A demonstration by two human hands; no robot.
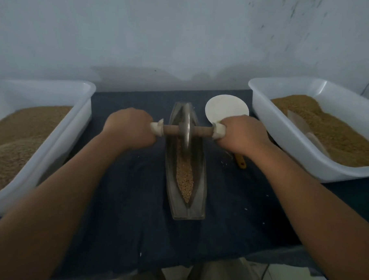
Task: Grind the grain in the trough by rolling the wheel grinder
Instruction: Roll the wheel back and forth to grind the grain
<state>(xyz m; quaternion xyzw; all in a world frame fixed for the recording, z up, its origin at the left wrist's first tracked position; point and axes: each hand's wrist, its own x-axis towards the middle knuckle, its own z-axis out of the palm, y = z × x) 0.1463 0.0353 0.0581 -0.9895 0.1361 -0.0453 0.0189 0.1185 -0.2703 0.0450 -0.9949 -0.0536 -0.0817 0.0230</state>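
Head view: left hand (130,128) and right hand (242,135) fingers grip the wheel grinder (186,125) axle ends

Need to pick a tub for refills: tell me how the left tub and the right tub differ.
The right tub has a scoop lying in its grain; the left tub shows none. The left tub reaches nearer the person than the right tub. Both are white, holding brown grain.

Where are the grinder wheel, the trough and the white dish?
grinder wheel (187,118): head view, on the disc
trough (200,178): head view, on its right wall
white dish (226,111): head view, on its inside
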